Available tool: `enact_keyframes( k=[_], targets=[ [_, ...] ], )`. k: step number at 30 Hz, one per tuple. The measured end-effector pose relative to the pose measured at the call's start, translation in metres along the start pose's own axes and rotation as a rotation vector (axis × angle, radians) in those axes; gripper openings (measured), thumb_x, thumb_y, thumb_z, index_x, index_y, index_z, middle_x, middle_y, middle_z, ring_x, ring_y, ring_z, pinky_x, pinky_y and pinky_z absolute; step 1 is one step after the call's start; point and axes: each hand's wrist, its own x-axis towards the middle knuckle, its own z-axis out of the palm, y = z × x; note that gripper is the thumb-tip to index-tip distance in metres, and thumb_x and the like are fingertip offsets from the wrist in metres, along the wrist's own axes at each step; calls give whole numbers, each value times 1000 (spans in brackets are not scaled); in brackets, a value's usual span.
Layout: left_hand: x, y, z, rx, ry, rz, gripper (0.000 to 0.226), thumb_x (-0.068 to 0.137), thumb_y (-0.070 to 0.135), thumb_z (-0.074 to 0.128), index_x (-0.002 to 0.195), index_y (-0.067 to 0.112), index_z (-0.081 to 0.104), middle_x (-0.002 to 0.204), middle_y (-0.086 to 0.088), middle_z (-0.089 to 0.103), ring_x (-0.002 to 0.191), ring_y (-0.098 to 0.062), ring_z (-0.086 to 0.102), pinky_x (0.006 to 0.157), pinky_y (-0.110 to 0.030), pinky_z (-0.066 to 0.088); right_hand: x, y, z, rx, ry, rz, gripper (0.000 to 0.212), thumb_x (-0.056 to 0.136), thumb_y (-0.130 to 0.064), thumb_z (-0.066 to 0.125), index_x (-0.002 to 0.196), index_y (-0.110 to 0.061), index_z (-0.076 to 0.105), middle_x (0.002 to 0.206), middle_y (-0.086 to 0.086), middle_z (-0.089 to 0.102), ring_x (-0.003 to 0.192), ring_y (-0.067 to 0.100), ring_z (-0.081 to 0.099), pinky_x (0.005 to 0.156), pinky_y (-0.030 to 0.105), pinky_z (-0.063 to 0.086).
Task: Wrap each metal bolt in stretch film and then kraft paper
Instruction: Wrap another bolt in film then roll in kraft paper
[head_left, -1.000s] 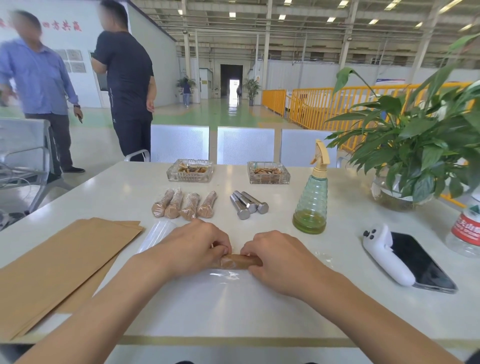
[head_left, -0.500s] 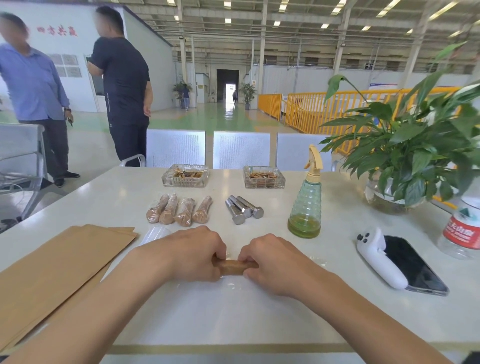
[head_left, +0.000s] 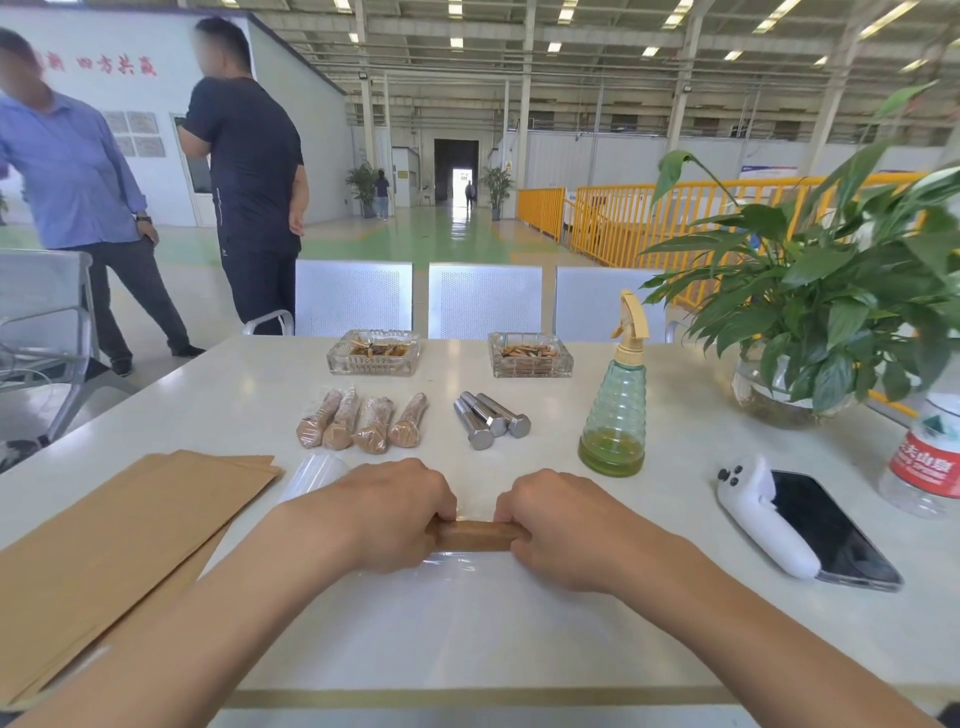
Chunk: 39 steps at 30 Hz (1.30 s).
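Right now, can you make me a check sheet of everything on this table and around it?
Surface: white glossy table, clear stretch film sheet under the hands.
Job's things: brown paper-wrapped bolt held; four wrapped bolts; three bare silver metal bolts; kraft paper stack; clear film roll.
Clutter: two glass ashtrays, green spray bottle, white controller, black phone, water bottle, potted plant.
Grippers: left hand and right hand grip the bolt's ends.
Cables: nothing seen.
Surroundings: two standing people, metal seats, yellow railing.
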Motion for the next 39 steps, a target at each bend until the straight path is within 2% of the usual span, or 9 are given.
enact_keyframes(
  k=[5, 8, 12, 16, 19, 21, 27, 34, 39],
  targets=[
    [-4, 0, -2, 41, 36, 45, 21, 89, 21, 49, 100, 27, 66, 94, 3, 64, 90, -26, 63, 78, -38, 56, -9, 1, 7, -59, 166, -87, 20, 97, -23, 47, 108, -22, 63, 104, 2, 58, 94, 28, 55, 73, 34, 28],
    [-8, -6, 1, 16, 60, 70, 18, 91, 28, 49, 99, 28, 66, 91, 5, 64, 88, -23, 63, 75, -39, 55, -12, 1, 11, -66, 239, -127, 22, 99, -25, 46, 113, -23, 63, 104, -1, 58, 95, 25, 54, 77, 33, 29],
    [-9, -14, 3, -56, 159, 56, 19, 91, 35, 49, 95, 36, 67, 85, 14, 67, 74, -2, 58, 50, -14, 35, -18, 0, 16, -65, 298, -149, 19, 100, -23, 47, 113, -24, 60, 104, -3, 56, 96, 23, 52, 87, 34, 38],
    [-3, -22, 6, -359, 95, 47, 15, 91, 29, 58, 94, 35, 72, 86, 17, 72, 84, 0, 64, 74, -19, 49, -23, -1, 18, -61, 323, -153, 21, 100, -20, 46, 115, -25, 59, 105, -4, 54, 97, 22, 50, 88, 33, 38],
    [-1, -26, 7, -357, -1, 14, 22, 95, 37, 56, 113, 41, 68, 97, 23, 69, 93, 3, 61, 80, -16, 45, -26, -1, 18, -69, 336, -178, 22, 102, -21, 44, 117, -25, 59, 108, -5, 54, 100, 21, 49, 92, 33, 38],
    [-2, -27, 4, -362, -33, 21, 25, 95, 36, 52, 112, 38, 71, 98, 22, 69, 96, 1, 61, 84, -19, 48, -27, -1, 16, -75, 358, -195, 21, 102, -20, 45, 115, -25, 61, 107, -5, 56, 98, 21, 50, 91, 33, 40],
    [-5, -26, -20, -431, -55, 30, 34, 80, 46, 41, 96, 36, 69, 88, 13, 69, 92, -8, 63, 88, -35, 53, -27, 6, 4, -84, 548, -207, 21, 88, -13, 73, 106, -22, 68, 94, -5, 60, 84, 20, 55, 76, 32, 45],
    [-4, -19, -15, -573, -55, 9, 24, 87, 36, 50, 92, 28, 72, 83, 17, 75, 72, 5, 59, 68, -23, 45, -25, 13, 12, -117, 603, -230, 20, 88, -13, 73, 107, -21, 68, 95, -5, 61, 85, 20, 56, 76, 30, 42],
    [-5, -14, -13, -701, -47, 9, 27, 83, 35, 53, 93, 20, 73, 88, 5, 79, 90, -11, 68, 90, -40, 53, -25, 16, 16, -71, 598, -222, 22, 88, -11, 72, 107, -22, 67, 98, -6, 61, 87, 19, 57, 79, 30, 41]
  ],
)
